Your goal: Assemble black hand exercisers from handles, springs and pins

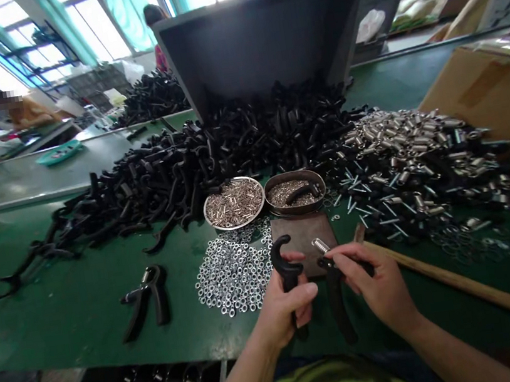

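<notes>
- Handles (pixel 158 179) are heaped along the back of the table (pixel 72 305), before a grey bin (pixel 271 37).
- One grip (pixel 158 296), two-legged, is laid apart on bare green surface.
- Nuts (pixel 233 276) are spread near the left hand.
- Pins (pixel 234 200) are piled in a round dish (pixel 229 227).
- A hooked handle (pixel 289 269) is held upright by the left hand (pixel 283 307), fingers wrapped around it.
- A tin (pixel 298 209) is set behind a metal plate (pixel 289 229).
- A second handle (pixel 339 309), leg downward, is pinched near its top by the right hand (pixel 379 281).
- A spring (pixel 320 245) is seen at those fingertips; whether it is gripped cannot be told.
- Bolts (pixel 382 198) and springs (pixel 403 132) are heaped behind a stick (pixel 477 289).
</notes>
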Available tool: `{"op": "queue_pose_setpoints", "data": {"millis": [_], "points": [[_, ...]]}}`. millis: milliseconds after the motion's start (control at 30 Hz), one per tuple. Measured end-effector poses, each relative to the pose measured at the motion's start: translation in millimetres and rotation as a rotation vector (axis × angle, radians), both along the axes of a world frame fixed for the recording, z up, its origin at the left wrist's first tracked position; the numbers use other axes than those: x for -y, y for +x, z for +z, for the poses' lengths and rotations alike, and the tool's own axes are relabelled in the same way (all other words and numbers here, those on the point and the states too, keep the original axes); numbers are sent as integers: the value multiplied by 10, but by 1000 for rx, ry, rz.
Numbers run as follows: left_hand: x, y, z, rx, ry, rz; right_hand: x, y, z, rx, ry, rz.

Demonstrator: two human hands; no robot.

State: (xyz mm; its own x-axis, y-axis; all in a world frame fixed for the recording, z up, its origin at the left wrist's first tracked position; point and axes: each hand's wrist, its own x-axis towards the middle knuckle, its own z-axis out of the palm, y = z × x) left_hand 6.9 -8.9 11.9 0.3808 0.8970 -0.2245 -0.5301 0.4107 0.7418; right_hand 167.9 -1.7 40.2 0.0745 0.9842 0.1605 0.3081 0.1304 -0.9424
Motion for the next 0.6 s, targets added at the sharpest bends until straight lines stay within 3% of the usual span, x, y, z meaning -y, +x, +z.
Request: {"op": "queue_pose_setpoints", "data": {"millis": [233,367,500,600], "points": [[11,121,131,-240,-43,-76,54,-55,44,195,273,79],[20,109,187,-422,81,-31,40,-49,4,280,259,170],[-4,57,193,-418,69,-67,-6,6,29,296,221,291],[-38,20,200,-384,14,-34,-21,86,40,350,371,377]]}}
